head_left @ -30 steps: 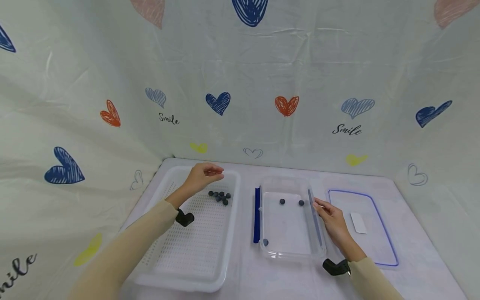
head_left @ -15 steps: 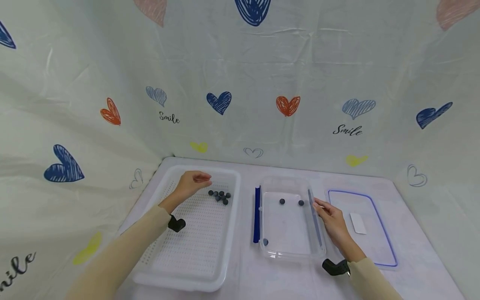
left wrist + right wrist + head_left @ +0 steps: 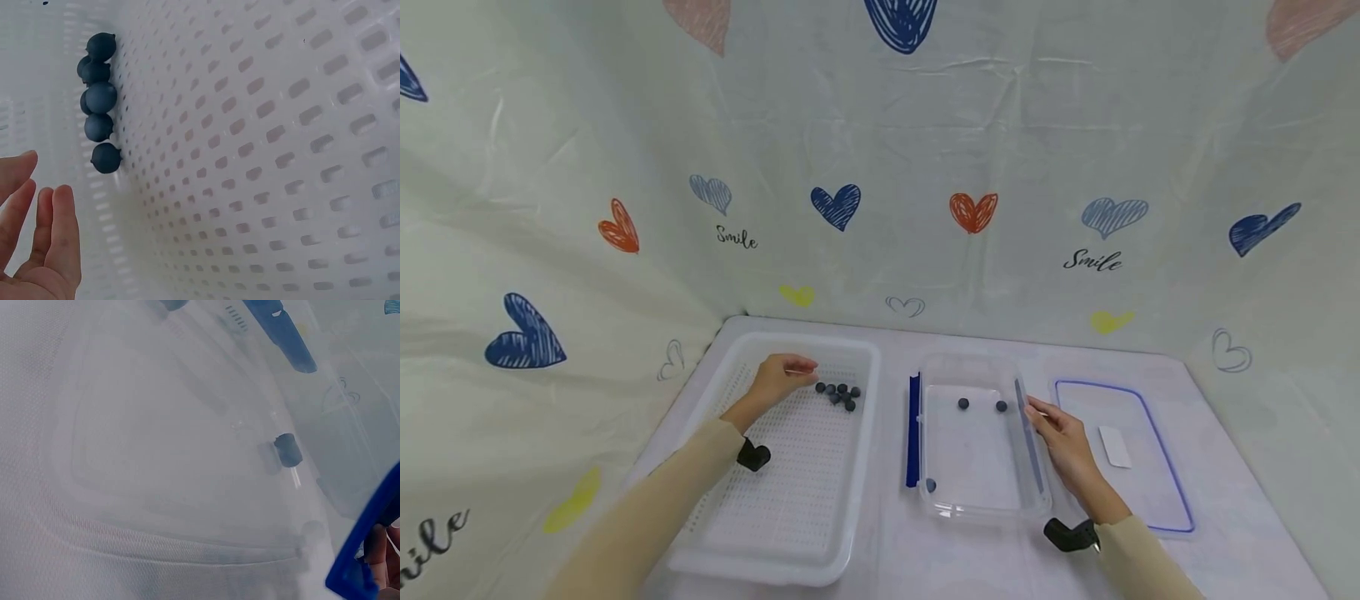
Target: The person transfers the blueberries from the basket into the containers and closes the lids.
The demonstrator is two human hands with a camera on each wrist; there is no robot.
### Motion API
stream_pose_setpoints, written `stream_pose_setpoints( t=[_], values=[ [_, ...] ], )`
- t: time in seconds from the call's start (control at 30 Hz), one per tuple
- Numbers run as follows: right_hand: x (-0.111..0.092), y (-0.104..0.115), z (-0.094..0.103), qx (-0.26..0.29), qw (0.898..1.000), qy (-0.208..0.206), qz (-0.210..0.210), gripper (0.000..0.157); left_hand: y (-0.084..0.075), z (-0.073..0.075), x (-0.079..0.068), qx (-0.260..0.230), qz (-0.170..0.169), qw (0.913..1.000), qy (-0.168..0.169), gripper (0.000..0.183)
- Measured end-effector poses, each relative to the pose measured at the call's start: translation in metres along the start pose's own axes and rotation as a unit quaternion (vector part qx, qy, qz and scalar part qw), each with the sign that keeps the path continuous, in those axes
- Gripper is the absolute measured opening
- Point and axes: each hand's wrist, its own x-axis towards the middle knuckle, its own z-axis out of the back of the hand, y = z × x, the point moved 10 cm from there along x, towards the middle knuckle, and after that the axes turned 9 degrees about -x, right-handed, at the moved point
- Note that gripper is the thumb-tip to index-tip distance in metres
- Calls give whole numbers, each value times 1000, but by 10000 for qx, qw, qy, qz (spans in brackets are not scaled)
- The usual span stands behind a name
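Note:
My left hand [image 3: 777,379] is low over the white perforated basket [image 3: 867,467], its loosely bent fingers holding nothing. Just right of its fingertips lies a cluster of several blueberries [image 3: 842,398], dark blue and round; the left wrist view shows these blueberries [image 3: 100,98] a short way beyond the thumb and fingers. My right hand [image 3: 1070,448] pinches the blue-edged side flap [image 3: 1033,437] of a clear plastic container [image 3: 977,510]. In the right wrist view its fingers [image 3: 377,550] show behind the blue flap. Three blueberries sit inside the container, including one blueberry [image 3: 963,403] near the back.
A blue flap [image 3: 913,429] stands out along the container's left side, between it and the basket. To the right lies a clear lid with a blue rim [image 3: 1167,433], with a small white rectangle [image 3: 1116,447] on it. A heart-printed curtain [image 3: 910,150] rises behind the table.
My left hand has moved left and down, from above the basket's back right to beside the blueberry cluster. The right hand and the container have stayed in place.

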Motion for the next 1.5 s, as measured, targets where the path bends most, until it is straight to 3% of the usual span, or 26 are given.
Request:
stream_pose_setpoints(
  t=[0.23, 0.7, 1.2, 1.5],
  values=[
    [0, 0, 0, 67, 10000, -32, -8, 57, 17, -9, 1, -36, 273, 9996, 33, 30],
    [0, 1, 1, 269, 9996, -94, -73, 52, 38, -11, 4, 24, 344, 9988, -362, 28],
    [-2, 1, 0, 254, 9996, -79, -17, 52, 40, -19, 2, 79, 91, 9989, -463, 25],
    [1, 0, 0, 215, 9997, -1, -65, 51, 31, -20, -1, 162, -101, 9990, -401, 21]
  ],
)
